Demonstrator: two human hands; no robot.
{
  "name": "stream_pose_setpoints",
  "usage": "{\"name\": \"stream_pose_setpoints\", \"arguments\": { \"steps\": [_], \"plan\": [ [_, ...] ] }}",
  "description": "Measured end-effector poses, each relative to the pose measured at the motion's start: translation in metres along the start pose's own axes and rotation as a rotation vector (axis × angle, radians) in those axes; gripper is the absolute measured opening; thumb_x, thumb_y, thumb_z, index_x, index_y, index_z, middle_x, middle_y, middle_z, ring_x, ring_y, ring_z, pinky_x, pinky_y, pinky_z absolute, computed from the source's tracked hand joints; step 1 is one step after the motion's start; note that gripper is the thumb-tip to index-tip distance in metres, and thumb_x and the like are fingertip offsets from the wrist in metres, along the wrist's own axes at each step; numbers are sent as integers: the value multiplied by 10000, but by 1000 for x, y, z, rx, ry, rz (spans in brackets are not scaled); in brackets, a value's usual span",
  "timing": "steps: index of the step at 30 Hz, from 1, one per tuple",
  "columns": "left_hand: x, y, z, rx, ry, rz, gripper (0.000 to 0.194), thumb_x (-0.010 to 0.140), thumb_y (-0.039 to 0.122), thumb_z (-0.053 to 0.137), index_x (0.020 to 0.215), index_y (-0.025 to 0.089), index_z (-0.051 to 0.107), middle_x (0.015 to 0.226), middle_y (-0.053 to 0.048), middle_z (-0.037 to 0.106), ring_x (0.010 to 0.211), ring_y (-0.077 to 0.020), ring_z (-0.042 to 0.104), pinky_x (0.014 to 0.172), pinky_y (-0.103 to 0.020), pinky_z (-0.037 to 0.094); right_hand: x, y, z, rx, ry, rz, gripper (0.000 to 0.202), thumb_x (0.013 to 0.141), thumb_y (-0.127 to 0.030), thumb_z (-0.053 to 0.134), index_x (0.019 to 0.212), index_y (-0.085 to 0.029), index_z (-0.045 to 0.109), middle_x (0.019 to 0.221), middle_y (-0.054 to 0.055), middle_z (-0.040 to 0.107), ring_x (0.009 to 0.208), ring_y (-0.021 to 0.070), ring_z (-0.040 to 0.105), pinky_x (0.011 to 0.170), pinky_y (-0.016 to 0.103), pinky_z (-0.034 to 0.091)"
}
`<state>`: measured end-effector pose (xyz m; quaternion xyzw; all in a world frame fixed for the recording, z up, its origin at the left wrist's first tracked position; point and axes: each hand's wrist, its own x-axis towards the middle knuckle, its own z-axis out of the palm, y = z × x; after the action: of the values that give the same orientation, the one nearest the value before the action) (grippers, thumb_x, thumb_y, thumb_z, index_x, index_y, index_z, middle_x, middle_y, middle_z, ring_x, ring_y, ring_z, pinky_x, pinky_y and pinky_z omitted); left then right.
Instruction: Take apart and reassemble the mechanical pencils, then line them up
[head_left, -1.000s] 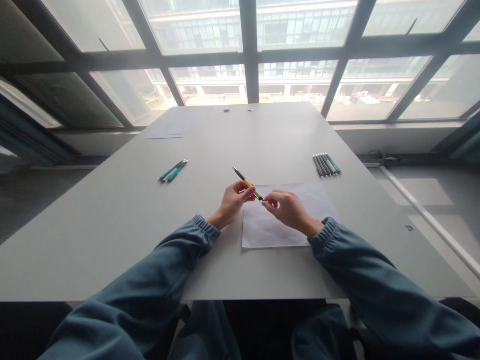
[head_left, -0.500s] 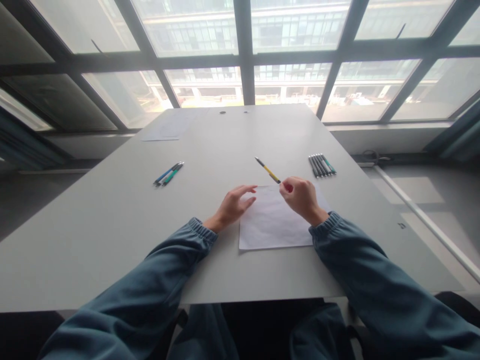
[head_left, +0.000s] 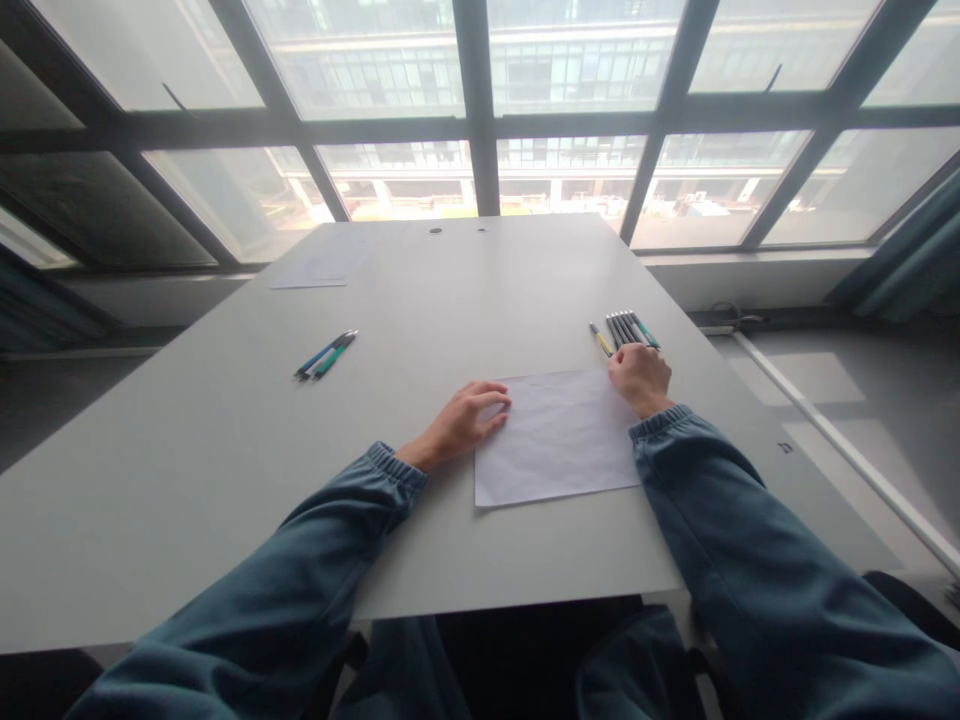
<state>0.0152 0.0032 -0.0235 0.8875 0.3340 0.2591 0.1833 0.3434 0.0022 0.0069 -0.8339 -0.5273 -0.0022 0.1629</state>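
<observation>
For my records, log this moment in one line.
left hand: open, at paper | right hand: at yellow pen beside pen row

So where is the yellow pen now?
In the head view, the yellow pen is right of centre, just left of the row of pens, its near end by the right hand.

**One head-worn view, facing down the table [head_left: 187, 500]**

Worn on the head, the camera looks from above the table's near edge at six o'clock, forward toward twelve and tilted down. The left sleeve [head_left: 300, 550] and right sleeve [head_left: 735, 530] loom close at eight and four; the left hand [head_left: 461, 418] and right hand [head_left: 641, 378] lie nearer mid-view. Well beyond, windows [head_left: 562, 60] span ten to two.
</observation>
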Motion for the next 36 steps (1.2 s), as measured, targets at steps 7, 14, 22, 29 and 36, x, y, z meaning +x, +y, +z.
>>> {"name": "stream_pose_setpoints", "arguments": {
  "steps": [7,14,22,29,36],
  "plan": [
    [0,2,-2,1,-8,-11,233,916,336,633,1104,244,735,1278,-85,675,1217,-261,612,1114,-440,475,2,-3,3,-58,-26,33,334,928,-276,499,1002,-114,781,1034,229,737,1010,334,711,881,420,528],
    [0,1,-1,12,-17,-8,244,923,341,621,1121,247,728,1290,-82,667,1225,-255,606,1130,-432,459,3,-5,6,-68,-15,18,344,939,-281,487,1011,-106,774,1031,226,741,1022,340,710,884,422,532],
    [0,3,-2,14,-22,-9,248,928,342,608,1122,240,722,1287,-90,665,1218,-262,604,1121,-446,463,3,-5,6,-60,-10,20,330,942,-245,492,1026,-92,772,1035,244,739,1023,331,716,878,405,532],
    [1,3,-2,8,-19,-10,242,923,340,617,1118,246,727,1283,-88,669,1221,-259,608,1124,-436,461,3,-3,6,-30,-14,32,339,949,-245,477,1045,-100,769,1036,244,735,1032,334,712,885,408,531],
    [1,4,-2,6,-19,-9,233,917,319,619,1110,243,724,1278,-86,671,1223,-259,604,1121,-439,460,5,-1,10,-21,-11,21,333,964,-253,483,1055,-95,761,1042,238,733,1038,333,712,895,415,535]
  ]
}}
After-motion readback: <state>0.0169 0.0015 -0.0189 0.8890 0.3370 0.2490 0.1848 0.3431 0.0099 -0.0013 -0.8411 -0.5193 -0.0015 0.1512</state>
